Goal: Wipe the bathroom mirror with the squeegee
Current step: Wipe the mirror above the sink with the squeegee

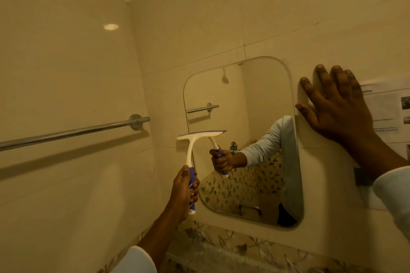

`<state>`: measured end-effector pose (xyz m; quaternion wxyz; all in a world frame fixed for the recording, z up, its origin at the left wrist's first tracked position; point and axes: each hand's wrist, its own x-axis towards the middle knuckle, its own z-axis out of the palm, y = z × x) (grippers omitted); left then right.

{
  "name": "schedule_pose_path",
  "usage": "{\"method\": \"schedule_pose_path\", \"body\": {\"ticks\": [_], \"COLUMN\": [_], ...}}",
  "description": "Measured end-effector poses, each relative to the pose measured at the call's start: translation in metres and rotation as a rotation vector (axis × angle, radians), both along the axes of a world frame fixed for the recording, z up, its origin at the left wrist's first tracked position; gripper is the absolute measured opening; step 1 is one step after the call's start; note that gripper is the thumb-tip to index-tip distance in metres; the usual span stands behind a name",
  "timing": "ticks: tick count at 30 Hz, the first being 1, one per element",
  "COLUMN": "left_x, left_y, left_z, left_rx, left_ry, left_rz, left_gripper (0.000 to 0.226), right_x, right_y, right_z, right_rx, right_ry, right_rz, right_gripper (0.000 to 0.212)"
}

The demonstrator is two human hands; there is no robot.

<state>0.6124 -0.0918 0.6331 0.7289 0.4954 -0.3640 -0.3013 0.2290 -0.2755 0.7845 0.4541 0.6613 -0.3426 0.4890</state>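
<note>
Now, L hand (182, 191) grip clamped on T-shaped squeegee (191, 149); R hand (337, 104) splayed beside rounded mirror (255, 99).

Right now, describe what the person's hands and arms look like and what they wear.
The left hand and right hand are bare, with no gloves. Each arm wears a light sleeve ending in a whitish cuff: the left cuff looks plain and the right cuff looks ribbed.

Most of the mirror (255, 99) lies open at centre frame; only the squeegee (190, 153) crosses its left edge. The right hand (337, 108) lies flat on the wall just past the right edge. At left of frame a towel bar (73, 132) juts out, ending near the squeegee.
</note>
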Motion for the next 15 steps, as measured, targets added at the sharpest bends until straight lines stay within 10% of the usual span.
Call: {"method": "schedule_pose_path", "body": {"ticks": [15], "left_x": [-0.008], "left_y": [0.007], "left_z": [-0.086], "left_rx": [0.134], "left_ry": [0.183], "left_rz": [0.004], "left_gripper": [0.043], "right_x": [0.0], "right_y": [-0.005], "right_z": [0.001], "right_rx": [0.001], "right_ry": [-0.003], "right_rz": [-0.02], "right_gripper": [0.08]}}
